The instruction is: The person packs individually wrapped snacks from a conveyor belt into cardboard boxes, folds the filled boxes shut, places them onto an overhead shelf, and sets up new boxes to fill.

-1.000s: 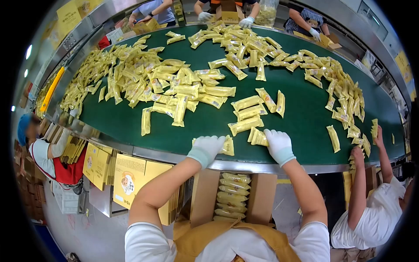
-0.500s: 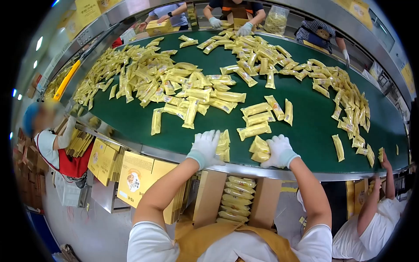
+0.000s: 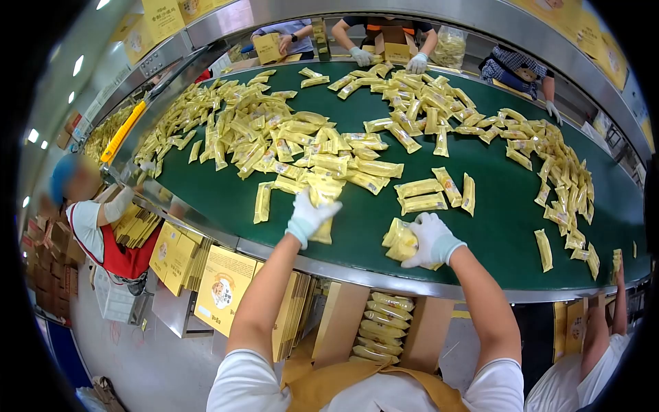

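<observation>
My left hand (image 3: 310,218), in a white glove, is over yellow packets at the near edge of the large pile (image 3: 295,137). Its fingers curve over them, and one packet (image 3: 321,232) sticks out below the palm. My right hand (image 3: 431,240), gloved as well, is closed around a small bunch of yellow packets (image 3: 397,240) on the green belt (image 3: 357,240). Just beyond it, several loose packets (image 3: 422,203) lie on the belt. In front of my body stands an open carton (image 3: 341,323) holding a row of packets (image 3: 381,329).
Flattened printed cartons (image 3: 223,288) stand left of the open carton. A metal rim (image 3: 384,280) edges the belt. More packets (image 3: 556,185) spread along the right. Co-workers stand around the belt: one in a red apron (image 3: 127,250), others across it with gloved hands (image 3: 417,63).
My left hand has moved left and forward to the pile. My right hand has drawn its bunch slightly inward; one fewer loose packet lies beyond it. The view has shifted a little.
</observation>
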A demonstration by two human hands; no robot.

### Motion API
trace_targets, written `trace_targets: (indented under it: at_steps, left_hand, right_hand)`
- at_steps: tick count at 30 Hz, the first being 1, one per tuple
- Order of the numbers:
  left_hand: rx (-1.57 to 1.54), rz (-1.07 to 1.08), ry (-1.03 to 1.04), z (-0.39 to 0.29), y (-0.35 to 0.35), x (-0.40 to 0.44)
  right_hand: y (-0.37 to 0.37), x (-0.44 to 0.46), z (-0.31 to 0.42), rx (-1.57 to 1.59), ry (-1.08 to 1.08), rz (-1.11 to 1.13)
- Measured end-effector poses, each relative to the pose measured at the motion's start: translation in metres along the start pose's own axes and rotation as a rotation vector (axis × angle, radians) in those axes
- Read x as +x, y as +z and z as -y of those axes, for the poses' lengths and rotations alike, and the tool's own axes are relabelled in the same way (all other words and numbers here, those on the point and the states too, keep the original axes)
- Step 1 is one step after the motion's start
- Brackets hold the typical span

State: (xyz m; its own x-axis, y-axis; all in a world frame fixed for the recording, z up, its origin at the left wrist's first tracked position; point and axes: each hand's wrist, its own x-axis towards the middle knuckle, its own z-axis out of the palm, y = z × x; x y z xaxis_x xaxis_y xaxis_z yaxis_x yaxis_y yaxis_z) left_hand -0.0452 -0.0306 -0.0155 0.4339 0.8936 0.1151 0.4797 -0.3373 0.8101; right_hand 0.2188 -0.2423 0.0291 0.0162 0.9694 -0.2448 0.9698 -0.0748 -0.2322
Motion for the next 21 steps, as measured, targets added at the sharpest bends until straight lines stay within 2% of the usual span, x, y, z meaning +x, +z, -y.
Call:
trace_targets:
  at_steps: [1, 3, 4, 5, 7, 8, 9, 11, 12, 14, 17, 18, 20, 21]
  left_hand:
    - [0.307, -0.242, 0.088, 0.029, 0.013, 0.019]
    - [0.173, -0.056, 0.02, 0.069, 0.027, 0.061]
    - [0.132, 0.047, -0.046, 0.058, 0.027, 0.066]
    - [0.098, 0.147, -0.114, 0.046, 0.027, 0.07]
    - [0.087, 0.366, -0.318, -0.037, 0.002, 0.045]
    - [0.401, 0.297, -0.186, -0.034, 0.01, 0.049]
    - [0.47, 0.216, -0.114, -0.028, 0.016, 0.042]
    - [0.511, 0.265, -0.06, -0.03, 0.015, 0.025]
    - [0.618, 0.353, -0.014, -0.04, 0.015, 0.011]
    - [0.857, 0.48, 0.154, -0.044, 0.025, -0.013]
    - [0.847, 0.507, 0.193, -0.047, 0.024, -0.032]
    - [0.853, 0.45, 0.196, -0.046, 0.026, -0.035]
    - [0.866, 0.328, 0.203, -0.045, 0.027, -0.038]
    - [0.875, 0.368, 0.171, -0.047, 0.027, -0.036]
  right_hand:
    - [0.002, -0.004, 0.004, -0.041, -0.025, -0.024]
    - [0.005, -0.012, 0.01, -0.124, -0.067, -0.066]
    - [-0.001, -0.014, 0.015, -0.048, -0.041, 0.041]
    - [0.0, -0.017, 0.014, -0.052, -0.042, 0.027]
    - [0.007, -0.028, 0.011, -0.055, -0.039, 0.011]
    - [0.016, -0.036, 0.004, -0.104, -0.132, -0.181]
    - [0.023, -0.043, -0.003, -0.135, -0.107, -0.19]
    - [0.03, -0.053, -0.014, -0.201, -0.059, -0.211]
    - [0.022, -0.059, -0.013, -0.014, 0.042, -0.048]
    - [0.033, -0.072, -0.016, -0.035, 0.077, -0.11]
    - [0.047, -0.08, -0.019, -0.04, 0.052, -0.291]
    - [0.05, -0.081, -0.019, -0.036, 0.027, -0.366]
    - [0.049, -0.075, -0.016, -0.044, 0.125, -0.256]
    - [0.044, -0.07, -0.014, -0.049, 0.173, -0.207]
